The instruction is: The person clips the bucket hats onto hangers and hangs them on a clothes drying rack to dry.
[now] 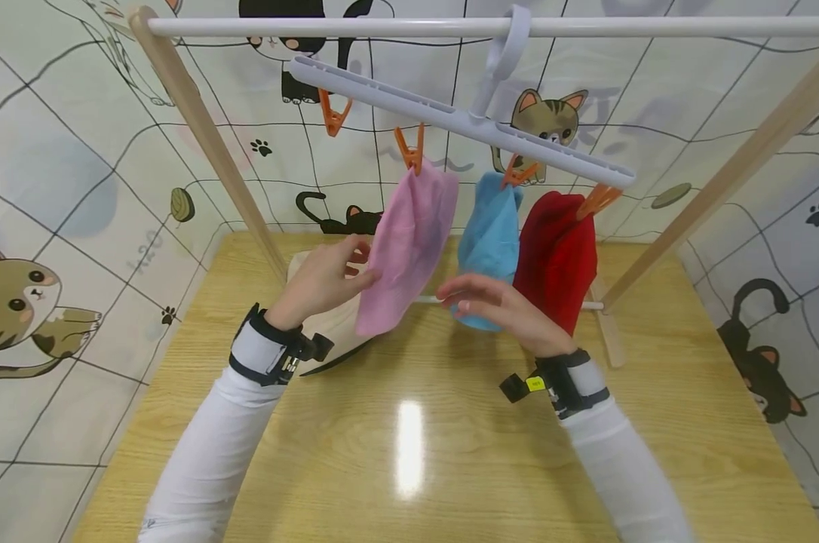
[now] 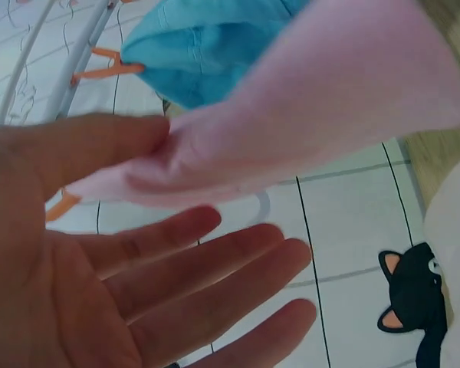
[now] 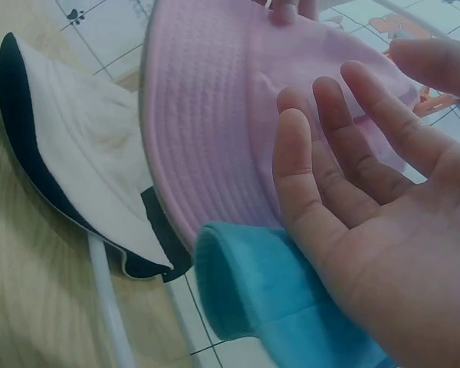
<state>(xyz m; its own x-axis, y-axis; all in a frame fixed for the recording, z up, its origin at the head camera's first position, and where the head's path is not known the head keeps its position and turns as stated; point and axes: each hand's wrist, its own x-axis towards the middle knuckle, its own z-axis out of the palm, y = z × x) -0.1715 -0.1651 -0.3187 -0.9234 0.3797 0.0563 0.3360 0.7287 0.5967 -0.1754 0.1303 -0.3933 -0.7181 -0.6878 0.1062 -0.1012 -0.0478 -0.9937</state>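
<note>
A pink bucket hat [image 1: 412, 241] hangs by an orange clip [image 1: 412, 151] from a white hanger [image 1: 416, 108]. My left hand [image 1: 324, 277] is at its left side, the thumb on the pink fabric and the other fingers [image 2: 207, 295] spread and relaxed. Beside it hangs a blue hat [image 1: 492, 226], clipped at the top. My right hand [image 1: 501, 305] is in front of the blue hat's lower part, palm facing the pink hat, fingers [image 3: 353, 149] loosely bent and holding nothing. A red hat [image 1: 557, 249] hangs at the hanger's right end.
A cream hat with a black underside [image 3: 84, 153] lies on the wooden table [image 1: 355, 467] behind my left hand. The hanger hooks over the white rod [image 1: 314, 28] of a wooden-legged rack [image 1: 213, 143]. One orange clip [image 1: 332, 113] hangs bare. Cat-patterned sheeting surrounds the table.
</note>
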